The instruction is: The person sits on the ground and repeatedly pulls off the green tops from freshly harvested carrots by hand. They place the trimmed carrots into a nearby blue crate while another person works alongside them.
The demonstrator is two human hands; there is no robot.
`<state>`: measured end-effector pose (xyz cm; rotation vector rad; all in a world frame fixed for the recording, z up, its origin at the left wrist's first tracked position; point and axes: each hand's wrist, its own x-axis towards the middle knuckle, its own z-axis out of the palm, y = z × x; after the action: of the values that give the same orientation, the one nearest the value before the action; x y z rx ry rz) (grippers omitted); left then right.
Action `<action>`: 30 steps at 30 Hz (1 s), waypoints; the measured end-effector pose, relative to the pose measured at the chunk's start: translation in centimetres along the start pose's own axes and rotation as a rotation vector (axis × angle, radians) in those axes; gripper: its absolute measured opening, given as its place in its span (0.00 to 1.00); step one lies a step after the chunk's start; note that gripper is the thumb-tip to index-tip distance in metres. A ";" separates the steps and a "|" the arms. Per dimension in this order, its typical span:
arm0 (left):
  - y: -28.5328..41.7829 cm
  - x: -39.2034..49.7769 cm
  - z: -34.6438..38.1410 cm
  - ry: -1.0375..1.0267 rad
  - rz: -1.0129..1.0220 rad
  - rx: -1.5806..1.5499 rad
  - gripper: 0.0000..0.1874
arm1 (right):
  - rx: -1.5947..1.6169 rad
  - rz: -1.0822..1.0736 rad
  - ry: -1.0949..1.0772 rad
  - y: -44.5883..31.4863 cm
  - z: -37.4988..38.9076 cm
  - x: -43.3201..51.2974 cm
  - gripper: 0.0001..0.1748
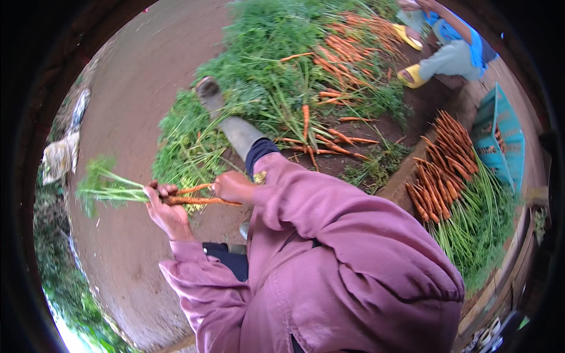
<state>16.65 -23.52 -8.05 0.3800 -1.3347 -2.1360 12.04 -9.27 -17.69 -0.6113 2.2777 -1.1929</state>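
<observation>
My left hand [167,212] is closed around the crowns of two carrots, at the base of their stalks. The upper, thinner carrot [190,189] and the thicker lower carrot [198,200] point right, with soil on their skins. Their green tops [114,189] spread out to the left of the hand. My right hand [235,187] has its fingers closed at the thin end of the upper carrot; the fingertips are partly hidden. Below it, the lower carrot's tip runs past the knuckles.
Pulled carrots [340,53] with leafy tops [265,48] cover the ground ahead, beside my rubber boot [238,132]. Carrots [437,176] lie in rows on a ledge at right, near a teal crate [503,145]. A person in yellow sandals [412,76] sits at upper right.
</observation>
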 end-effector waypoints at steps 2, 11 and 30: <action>-1.2 -1.5 1.7 -0.089 0.043 0.017 0.16 | 0.076 0.110 0.079 1.3 0.3 1.4 0.17; 1.0 -0.5 0.7 0.107 0.003 -0.052 0.13 | 0.014 0.288 0.974 22.1 -8.5 5.0 0.10; 2.5 -0.8 1.1 -0.105 -0.220 -0.173 0.21 | 1.083 -0.228 0.761 12.9 -14.7 -0.9 0.22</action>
<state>17.54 -23.09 -5.35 0.3617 -1.1986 -2.4640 1.76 7.05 -21.02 0.0458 1.5998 -2.7846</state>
